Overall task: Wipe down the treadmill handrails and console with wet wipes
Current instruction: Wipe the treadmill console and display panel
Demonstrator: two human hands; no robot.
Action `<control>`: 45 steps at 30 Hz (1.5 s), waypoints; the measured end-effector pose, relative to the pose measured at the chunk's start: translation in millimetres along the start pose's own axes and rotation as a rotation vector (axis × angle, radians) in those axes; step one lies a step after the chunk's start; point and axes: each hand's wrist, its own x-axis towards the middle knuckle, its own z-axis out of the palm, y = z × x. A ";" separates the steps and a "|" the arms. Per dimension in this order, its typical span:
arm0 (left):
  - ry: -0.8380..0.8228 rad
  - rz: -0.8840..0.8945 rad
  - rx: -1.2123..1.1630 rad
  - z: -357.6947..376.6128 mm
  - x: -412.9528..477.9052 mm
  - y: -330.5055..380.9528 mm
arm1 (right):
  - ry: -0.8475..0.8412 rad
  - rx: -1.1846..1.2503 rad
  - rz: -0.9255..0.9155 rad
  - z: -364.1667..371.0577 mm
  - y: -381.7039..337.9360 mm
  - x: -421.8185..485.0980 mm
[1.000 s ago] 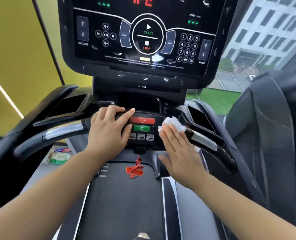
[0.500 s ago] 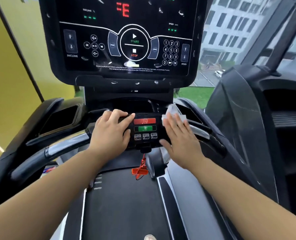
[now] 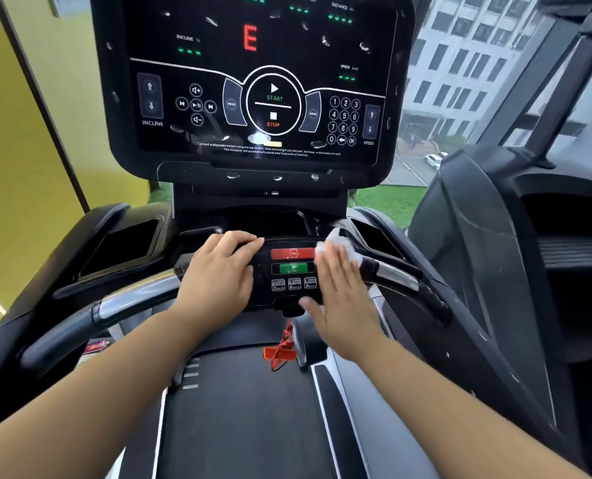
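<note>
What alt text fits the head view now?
A right hand presses a white wet wipe flat on the right edge of a treadmill's button panel; the left hand grips its left edge. The console above shows a red E.

console screen [image 3: 253, 81] above the fingers [image 3: 235, 240]: red E, INCLINE, SPEED, START, STOP, 0-9, OK. handlebar pad [image 3: 292, 271] between them: 3/6/9 km/h.

Both arms are bare. Behind the left hand [image 3: 218, 274], the left forearm [image 3: 97, 385] is uncovered from the wrist down to the lower edge of view. Behind the right hand [image 3: 343, 299], the right forearm [image 3: 460, 402] is bare in the same way. Fingers and wrists show plain skin. The nails look short, though they are too small to judge closely.
</note>
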 end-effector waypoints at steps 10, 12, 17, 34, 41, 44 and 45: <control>-0.019 -0.027 -0.021 -3.6 -0.6 0.6 | 0.003 -0.021 -0.011 -6.4 14.8 5.9; -0.012 -0.038 -0.014 -2.7 -0.9 1.6 | -0.017 0.036 -0.046 0.3 -1.5 -1.0; -0.025 -0.037 -0.012 -1.3 -3.6 1.7 | -0.079 -0.034 -0.180 -4.2 7.3 -3.1; -0.030 -0.010 -0.098 -3.9 -5.6 -5.7 | -0.020 -0.060 0.011 -1.7 4.5 12.9; -0.018 -0.028 -0.132 -2.2 -6.8 -5.4 | -0.045 -0.053 -0.269 6.7 -20.2 -3.3; -0.011 -0.053 -0.124 -4.5 -8.0 -10.7 | -0.004 -0.107 -0.183 -1.5 -2.0 11.8; -0.002 -0.082 -0.108 -4.7 -10.7 -13.9 | 0.003 -0.098 -0.120 -3.2 -0.6 15.3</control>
